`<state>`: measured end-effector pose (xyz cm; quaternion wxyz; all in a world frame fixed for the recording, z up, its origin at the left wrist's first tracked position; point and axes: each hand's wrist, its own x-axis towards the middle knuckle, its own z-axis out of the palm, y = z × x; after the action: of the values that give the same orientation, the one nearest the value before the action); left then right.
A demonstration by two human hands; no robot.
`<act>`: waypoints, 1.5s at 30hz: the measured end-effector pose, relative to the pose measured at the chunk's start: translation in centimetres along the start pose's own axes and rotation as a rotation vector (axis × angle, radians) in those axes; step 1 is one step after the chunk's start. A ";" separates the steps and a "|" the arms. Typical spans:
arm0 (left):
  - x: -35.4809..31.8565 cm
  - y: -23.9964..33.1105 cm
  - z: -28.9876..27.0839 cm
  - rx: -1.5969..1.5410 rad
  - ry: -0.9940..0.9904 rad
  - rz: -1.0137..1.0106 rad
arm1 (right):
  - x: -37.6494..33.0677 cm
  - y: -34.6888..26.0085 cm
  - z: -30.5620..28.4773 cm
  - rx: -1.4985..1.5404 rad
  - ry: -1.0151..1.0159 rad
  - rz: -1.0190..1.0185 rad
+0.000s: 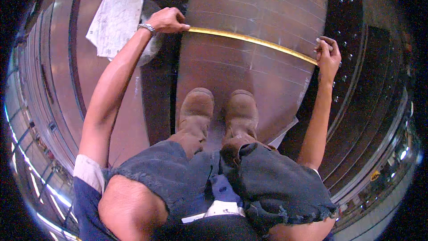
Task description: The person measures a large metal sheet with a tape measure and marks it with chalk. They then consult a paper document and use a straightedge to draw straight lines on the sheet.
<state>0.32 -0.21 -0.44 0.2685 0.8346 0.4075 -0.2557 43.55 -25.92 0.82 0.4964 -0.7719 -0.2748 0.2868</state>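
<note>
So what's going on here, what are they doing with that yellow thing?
Someone's two bare hands have a yellow measuring tape stretched across a brown metal plate. The left grip pinches one end, and the right grip is at the other; how firmly it holds the tape is hard to tell. Both boots are on the plate, and a pale sheet lies off to the left.

Brown boots (196,105), frayed dark legwear (281,183), silver wristband (147,28), white-edged navy sleeve (87,194)
</note>
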 end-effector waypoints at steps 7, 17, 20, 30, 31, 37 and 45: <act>-0.3 -0.7 0.6 -0.006 -0.014 -0.007 | -0.5 -1.0 1.5 -0.054 -0.026 -0.058; 0.0 -0.9 1.7 -0.017 0.133 -0.003 | -0.3 -2.2 1.6 -0.059 -0.086 -0.053; 0.2 -1.6 1.4 0.025 0.021 -0.004 | -0.9 -4.0 3.1 -0.073 -0.156 0.000; 0.2 -1.1 1.2 0.018 0.012 -0.021 | -1.5 -6.1 11.1 -0.161 -0.518 -0.212; 0.1 -1.1 1.3 0.007 0.003 -0.030 | -2.0 -6.6 12.0 -0.167 -0.542 -0.230; -0.1 -0.2 0.8 -0.019 -0.018 -0.065 | -3.8 -5.5 16.6 -0.242 -0.700 -0.220; 0.4 -0.4 1.2 -0.016 -0.016 -0.061 | -3.1 -3.2 19.9 -0.374 -0.752 -0.275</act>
<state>-0.03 -0.59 -1.62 0.2704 0.8174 0.4328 -0.2671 26.77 -14.93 -2.53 0.2469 -0.6467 -0.5837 0.4245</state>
